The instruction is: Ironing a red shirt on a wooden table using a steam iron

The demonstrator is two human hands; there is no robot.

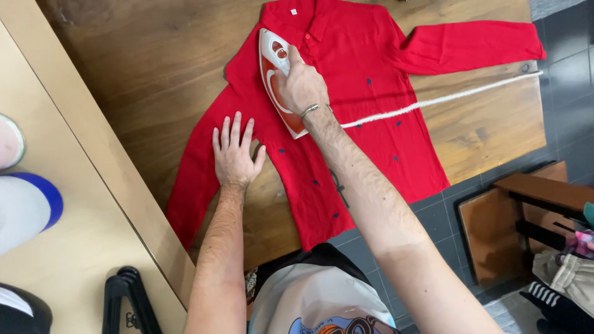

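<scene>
On the wooden bench (154,68) in front of you a red shirt (365,80) lies spread flat, collar away from you, one sleeve running down toward your left side and the other stretched out to the right. Your right hand (301,85) is closed around the handle of a white and orange iron (276,74), which rests sole-down on the shirt's chest just beside the button placket, its pointed nose aimed up toward the collar. Your right arm reaches in long and diagonal from the lower right, wrist nearly straight, with a thin metal bracelet (310,110) at the wrist. Your left hand (234,151) lies open and flat, palm down, fingers together and pointing away from you, pressing on the shirt where the near sleeve meets the body; it grips nothing. Your left forearm runs almost straight up from the bottom edge. A white cord (433,100) trails from the iron's heel across the shirt and off to the bench's right edge. Your right hand covers the iron's handle and much of its rear, and your forearm hides part of the shirt's lower front. The collar is cut off by the top edge, and the shirt's hem hangs over the near edge of the bench.
</scene>
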